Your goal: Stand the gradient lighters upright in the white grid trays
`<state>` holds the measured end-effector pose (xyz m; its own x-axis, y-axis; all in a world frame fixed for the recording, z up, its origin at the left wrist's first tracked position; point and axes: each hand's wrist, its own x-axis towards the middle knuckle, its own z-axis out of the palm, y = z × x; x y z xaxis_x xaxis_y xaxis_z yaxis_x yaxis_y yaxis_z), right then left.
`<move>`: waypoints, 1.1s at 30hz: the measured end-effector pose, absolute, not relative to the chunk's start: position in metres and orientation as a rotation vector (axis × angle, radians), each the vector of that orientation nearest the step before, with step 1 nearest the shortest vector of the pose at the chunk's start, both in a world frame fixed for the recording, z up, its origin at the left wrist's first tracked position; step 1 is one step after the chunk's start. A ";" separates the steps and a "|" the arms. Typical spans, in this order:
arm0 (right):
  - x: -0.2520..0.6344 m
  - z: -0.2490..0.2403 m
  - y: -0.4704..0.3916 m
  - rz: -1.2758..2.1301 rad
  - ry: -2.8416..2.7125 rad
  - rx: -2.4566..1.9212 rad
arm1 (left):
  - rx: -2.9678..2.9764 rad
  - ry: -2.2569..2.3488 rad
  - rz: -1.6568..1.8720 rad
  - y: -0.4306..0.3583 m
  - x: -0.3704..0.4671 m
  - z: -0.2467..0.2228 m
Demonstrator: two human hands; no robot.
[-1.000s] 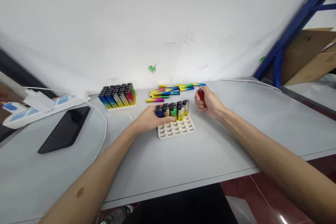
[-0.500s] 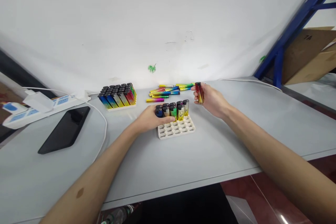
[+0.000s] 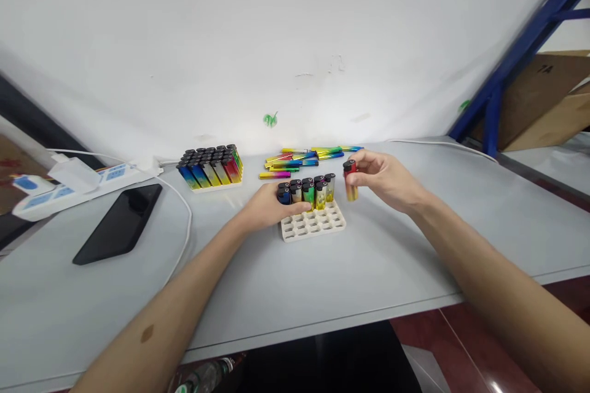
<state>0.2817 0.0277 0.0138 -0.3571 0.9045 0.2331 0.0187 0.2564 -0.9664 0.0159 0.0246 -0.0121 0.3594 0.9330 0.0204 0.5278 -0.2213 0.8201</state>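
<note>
A red-and-gold lighter stands nearly upright in my right hand, pinched between thumb and fingers just right of the white rack. The white slotted rack holds two rows of upright lighters in its rear slots; its front slots show bare. My left hand closes round the left end of those lighters, thumb across their front. Its other fingers are hidden behind them. Behind the rack, several loose shiny, multicoloured lighters lie in a pile.
A second white rack full of lighters stands at the back left by the wall. A black phone, a white cable and a power strip occupy the left side. Cardboard boxes sit beyond a blue frame.
My right hand has brought the red-and-gold lighter slightly lower and turned, with its thumb now across the lighter's front. My left hand keeps its place at the rack. The view shifts slightly.
</note>
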 end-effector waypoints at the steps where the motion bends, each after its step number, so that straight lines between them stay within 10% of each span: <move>1: 0.279 0.012 0.027 1.215 -1.645 -0.886 | 1.881 1.273 0.691 0.025 0.016 -0.012; 33: 0.278 0.002 0.029 0.780 -1.942 -1.200 | 1.853 1.270 0.680 0.023 0.017 -0.009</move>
